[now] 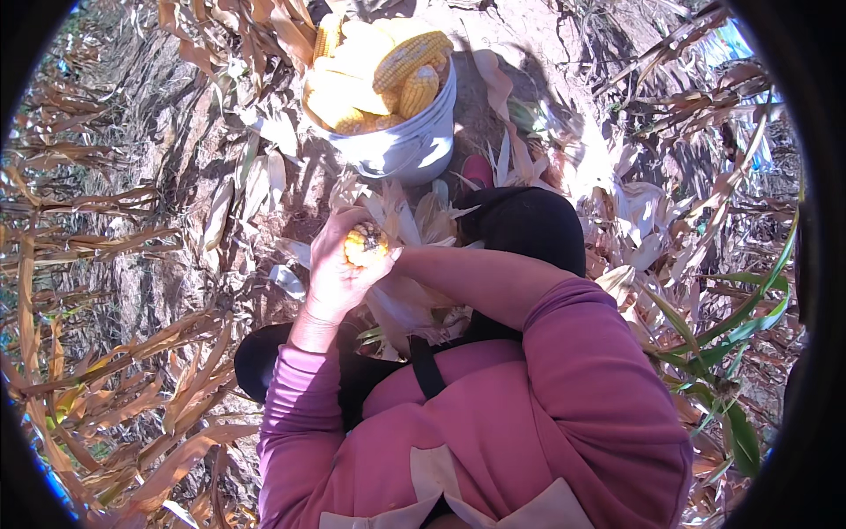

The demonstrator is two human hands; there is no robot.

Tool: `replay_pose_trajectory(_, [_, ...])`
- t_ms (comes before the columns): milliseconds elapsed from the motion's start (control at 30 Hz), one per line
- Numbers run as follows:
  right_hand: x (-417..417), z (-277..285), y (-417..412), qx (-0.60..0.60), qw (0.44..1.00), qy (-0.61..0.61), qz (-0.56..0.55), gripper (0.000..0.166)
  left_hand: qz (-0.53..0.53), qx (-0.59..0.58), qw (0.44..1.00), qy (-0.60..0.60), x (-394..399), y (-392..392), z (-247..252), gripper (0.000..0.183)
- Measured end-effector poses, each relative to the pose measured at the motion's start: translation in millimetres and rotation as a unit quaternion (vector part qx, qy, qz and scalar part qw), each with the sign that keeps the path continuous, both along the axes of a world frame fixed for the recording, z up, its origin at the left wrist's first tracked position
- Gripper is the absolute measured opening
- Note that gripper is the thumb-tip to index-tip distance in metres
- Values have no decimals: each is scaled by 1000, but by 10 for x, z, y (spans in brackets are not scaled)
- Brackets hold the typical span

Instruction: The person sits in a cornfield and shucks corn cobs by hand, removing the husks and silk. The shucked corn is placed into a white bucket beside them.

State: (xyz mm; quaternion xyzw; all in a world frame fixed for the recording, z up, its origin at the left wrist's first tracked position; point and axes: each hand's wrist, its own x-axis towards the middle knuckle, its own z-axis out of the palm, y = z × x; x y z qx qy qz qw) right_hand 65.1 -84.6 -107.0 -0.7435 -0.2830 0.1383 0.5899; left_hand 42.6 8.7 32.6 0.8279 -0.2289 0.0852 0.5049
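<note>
My left hand point(336, 261) is wrapped around an ear of corn point(365, 244), whose tip points up toward me. The kernels are yellow, with a dark, bare patch at the tip. Pale dry husks point(406, 218) spread out just beyond and beside the ear. My right forearm point(482, 274) reaches across to the same spot, but the hand itself is mostly hidden behind the ear and my left hand, so its grip does not show. Ahead stands a white bucket point(413, 152) heaped with husked yellow ears point(413, 61), some washed out by sunlight.
My bent knees, in black trousers point(529, 225), flank the husks. Dry corn stalks and leaves point(178, 383) crowd the left side. Loose husks point(638, 205) litter the soil at right, near a green-leaved plant point(720, 357). A dark red shoe point(477, 172) touches the ground by the bucket.
</note>
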Motion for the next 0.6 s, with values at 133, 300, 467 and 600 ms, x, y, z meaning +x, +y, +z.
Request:
replay_pose_trajectory(133, [89,537,-129,-220,974,-9,45,32,171,-368,910,89,183,301,21,32])
replay_pose_trajectory(300, [75,772,-13,-210,950,-203,105,25,314,-606,713,161,412,1308,-138,34])
replay_pose_trajectory(467, [132,1460,-446,-101,944,-303,-79,23,376,-554,731,133,472,1397,-93,37])
replay_pose_trajectory(600, [289,2404,-1347,19,887,-367,-280,26,306,-563,747,176,485,1441,-384,37])
